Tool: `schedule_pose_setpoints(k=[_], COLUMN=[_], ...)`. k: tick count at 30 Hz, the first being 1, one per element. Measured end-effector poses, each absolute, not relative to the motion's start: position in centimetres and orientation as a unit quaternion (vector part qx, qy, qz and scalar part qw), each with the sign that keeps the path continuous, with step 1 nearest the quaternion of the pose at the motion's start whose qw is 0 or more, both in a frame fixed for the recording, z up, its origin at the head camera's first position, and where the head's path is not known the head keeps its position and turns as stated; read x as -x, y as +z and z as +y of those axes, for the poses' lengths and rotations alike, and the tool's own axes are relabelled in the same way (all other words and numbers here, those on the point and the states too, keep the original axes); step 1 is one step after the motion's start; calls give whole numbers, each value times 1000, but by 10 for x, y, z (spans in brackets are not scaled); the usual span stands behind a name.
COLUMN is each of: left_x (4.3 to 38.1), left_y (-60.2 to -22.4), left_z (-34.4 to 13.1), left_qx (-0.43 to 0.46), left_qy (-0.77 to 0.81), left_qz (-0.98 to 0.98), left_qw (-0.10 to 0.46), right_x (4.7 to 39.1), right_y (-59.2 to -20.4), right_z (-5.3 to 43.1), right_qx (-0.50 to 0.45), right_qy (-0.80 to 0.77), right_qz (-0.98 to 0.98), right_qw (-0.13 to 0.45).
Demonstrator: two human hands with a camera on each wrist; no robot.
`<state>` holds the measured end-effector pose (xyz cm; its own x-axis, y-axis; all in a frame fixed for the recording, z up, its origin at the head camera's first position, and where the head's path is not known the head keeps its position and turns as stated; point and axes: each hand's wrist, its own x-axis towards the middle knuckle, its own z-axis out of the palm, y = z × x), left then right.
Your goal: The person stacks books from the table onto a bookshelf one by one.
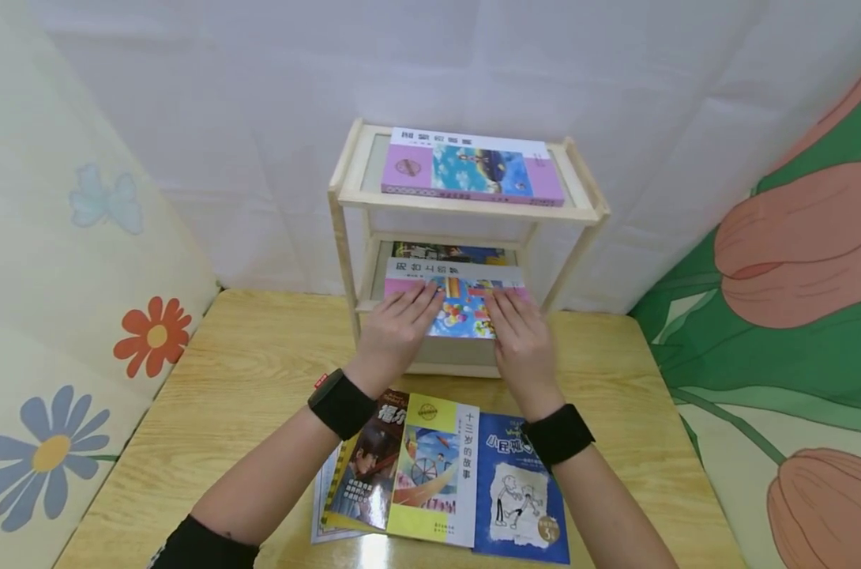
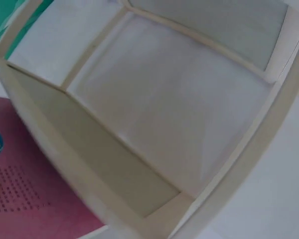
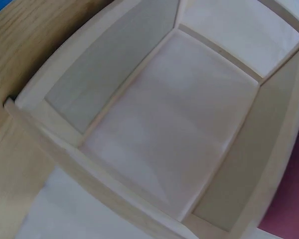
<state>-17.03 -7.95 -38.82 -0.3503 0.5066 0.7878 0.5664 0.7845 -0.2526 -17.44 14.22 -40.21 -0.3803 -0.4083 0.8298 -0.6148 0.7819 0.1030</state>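
Both hands hold a pink-and-white book (image 1: 464, 312) with a colourful balloon picture, at the front of the rack's middle shelf. The left hand (image 1: 395, 328) grips its left side, fingers laid over the cover. On the right side, the right hand (image 1: 526, 344) has its fingers over the cover in the same way. The book's pink underside (image 2: 45, 169) shows in the left wrist view, beside the rack's frame. Behind the book on that shelf, a darker book (image 1: 441, 252) is partly covered. The right thumb is hidden in the head view.
A pink-purple book (image 1: 473, 167) lies on top of the pale wooden rack (image 1: 345, 237). In front on the wooden table (image 1: 260, 356) lie a yellow-and-white book (image 1: 434, 474), a brown one (image 1: 370, 470) partly beneath it, and a blue book (image 1: 519, 490). White cloth (image 1: 260, 118) hangs behind.
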Motion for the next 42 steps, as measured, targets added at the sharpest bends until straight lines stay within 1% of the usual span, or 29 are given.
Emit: schedule_pose_setpoints(k=[4,10,16,20,24,29,35,42], left_x=[173,174,176,177,178,182,188,194], left_y=[-397,-398,-396,-394,-392,-391,-391,-388], left_z=[-81,-81,-88,-97,-103,-104,-101,-96], left_qx=[322,315,329,351,372,391,380,357], left_qy=[-38,-54,-63,-74,-97,-122,-143,-136], left_qz=[-836,-870,-890,-896,-891,-877,-884,-894], left_qw=[444,376,308,261,243,250,233,233], right_x=[177,180,178,177,176,177,185,200], right_y=[-409,-409,-395,-389,-387,-386,-387,-387], right_z=[142,142,150,156,159,159,158,154], right_qx=[-313,-308,-322,-354,-367,-359,-365,-366], right_qy=[92,96,106,117,127,129,137,129], right_qz=[-849,-879,-911,-908,-904,-906,-901,-898], right_qw=[416,352,234,191,179,182,192,206])
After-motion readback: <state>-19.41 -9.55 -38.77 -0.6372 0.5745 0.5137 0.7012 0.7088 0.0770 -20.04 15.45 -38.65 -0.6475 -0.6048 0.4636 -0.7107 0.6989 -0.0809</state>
